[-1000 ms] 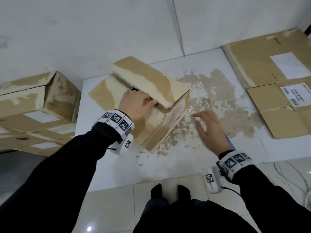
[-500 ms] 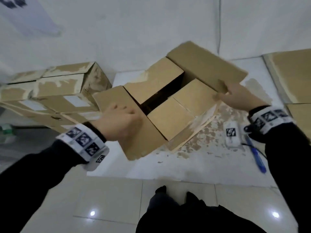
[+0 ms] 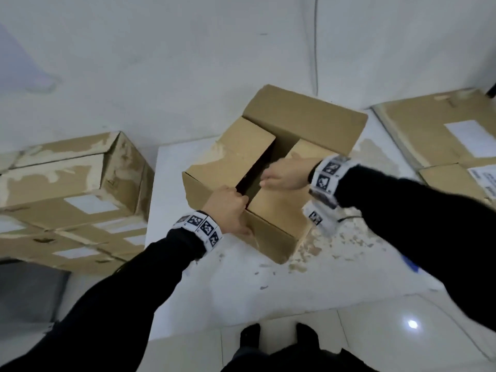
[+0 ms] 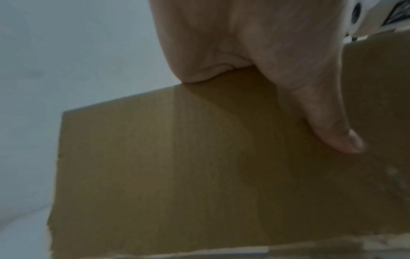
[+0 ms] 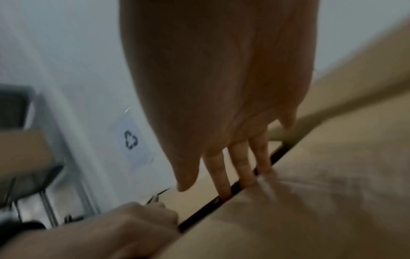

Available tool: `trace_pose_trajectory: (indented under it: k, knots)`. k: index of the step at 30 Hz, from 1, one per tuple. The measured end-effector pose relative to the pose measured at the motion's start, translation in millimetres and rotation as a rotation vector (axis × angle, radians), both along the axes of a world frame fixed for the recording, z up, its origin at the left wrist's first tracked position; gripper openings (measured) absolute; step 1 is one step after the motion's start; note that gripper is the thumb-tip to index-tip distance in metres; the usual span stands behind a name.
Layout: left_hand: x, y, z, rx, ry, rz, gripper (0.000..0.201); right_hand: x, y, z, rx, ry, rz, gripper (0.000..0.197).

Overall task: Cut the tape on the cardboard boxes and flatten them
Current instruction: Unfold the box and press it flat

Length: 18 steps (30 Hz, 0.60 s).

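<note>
An open brown cardboard box [image 3: 233,157] stands on the white table [image 3: 268,291], its far outer flap raised and its two inner flaps lying nearly level with a dark gap between them. My left hand [image 3: 228,208] grips the box's near wall at the end of that gap; the left wrist view shows its thumb [image 4: 328,126] pressed flat on the cardboard panel [image 4: 177,166] and the fingers hooked over the top edge. My right hand [image 3: 281,173] lies on the right inner flap, its straight fingers [image 5: 241,168] dipping into the gap [image 5: 210,212]. No tape or cutter is in either hand.
Several taped boxes [image 3: 67,183] are stacked at the left beside the table. Flattened cardboard [image 3: 442,135] lies at the right rear. A blue object [image 3: 412,264] peeks out under my right sleeve. The wall is close behind the box, and my feet [image 3: 276,334] stand at the table's front edge.
My right hand let go of the far outer flap and came to the middle gap. My left hand moved from the near-left flap to the box's near wall. The inner flaps lie closer together.
</note>
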State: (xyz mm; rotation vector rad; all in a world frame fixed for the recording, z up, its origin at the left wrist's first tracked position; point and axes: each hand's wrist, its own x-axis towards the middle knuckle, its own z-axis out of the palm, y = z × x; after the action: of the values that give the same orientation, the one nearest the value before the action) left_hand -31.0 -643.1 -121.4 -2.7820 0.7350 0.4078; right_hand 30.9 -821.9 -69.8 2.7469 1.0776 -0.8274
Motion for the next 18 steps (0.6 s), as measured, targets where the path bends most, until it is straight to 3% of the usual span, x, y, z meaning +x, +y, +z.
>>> trace_pose_trajectory:
  k: [4, 7, 9, 11, 13, 15, 18]
  knots:
    - [1.8, 1.9, -7.2, 0.0, -0.041, -0.035, 0.066, -10.1, -37.2, 65.3, 0.175, -0.146, -0.168, 0.045]
    - [0.9, 3.2, -7.0, 0.021, -0.075, -0.053, 0.07, -50.3, -77.1, 95.3, 0.11, -0.167, -0.32, 0.04]
    - [-1.4, 3.9, -4.9, 0.023, -0.084, -0.067, 0.072, -78.0, -97.7, 82.9, 0.022, -0.16, -0.457, 0.051]
    - [-5.9, 9.1, 2.7, 0.042, -0.094, -0.092, 0.08, -93.0, -108.8, 48.6, 0.043, -0.029, -0.675, 0.073]
    - [-9.6, 23.5, 16.2, 0.027, -0.142, -0.106, 0.086, -99.4, -106.1, 11.2, 0.219, 0.172, -1.018, 0.072]
    - [-7.2, 49.7, 33.2, -0.139, -0.253, -0.082, 0.079, -97.2, -90.0, -17.7, 0.517, 0.373, -1.345, 0.074]
    - [13.0, 99.1, 50.8, -0.374, -0.411, 0.058, 0.066, -83.4, -65.2, -45.8, 0.839, 0.484, -1.596, 0.076]
